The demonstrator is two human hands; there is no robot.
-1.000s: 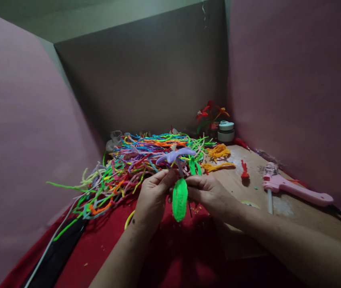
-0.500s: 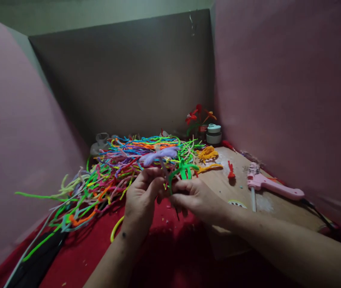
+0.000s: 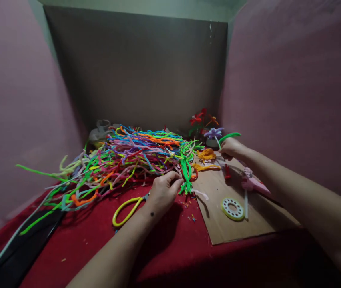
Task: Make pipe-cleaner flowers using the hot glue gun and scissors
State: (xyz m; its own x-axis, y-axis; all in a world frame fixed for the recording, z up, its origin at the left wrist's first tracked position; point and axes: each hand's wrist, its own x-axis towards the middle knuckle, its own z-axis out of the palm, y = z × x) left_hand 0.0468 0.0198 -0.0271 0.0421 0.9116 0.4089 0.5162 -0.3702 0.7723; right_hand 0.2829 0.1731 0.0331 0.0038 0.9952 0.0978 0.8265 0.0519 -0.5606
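My right hand [image 3: 231,148] is closed around the stem of a purple pipe-cleaner flower [image 3: 213,132] with a green leaf [image 3: 229,137], holding it at the back right near the red flowers [image 3: 199,118]. My left hand [image 3: 164,191] rests on the red cloth with its fingers curled at a green pipe-cleaner piece [image 3: 186,173]. The yellow-handled scissors [image 3: 127,209] lie just left of that hand. A big heap of coloured pipe cleaners [image 3: 122,158] spreads behind it.
A cardboard sheet [image 3: 242,224] on the right carries a pink glue gun [image 3: 253,184], a yellow-green ring [image 3: 232,208], orange pipe-cleaner bits [image 3: 206,155] and a small red piece [image 3: 227,171]. Pink walls close in left and right, a grey panel behind.
Both hands were together on the purple flower at the centre. My right hand has carried it to the back right; my left hand dropped to the green piece on the cloth.
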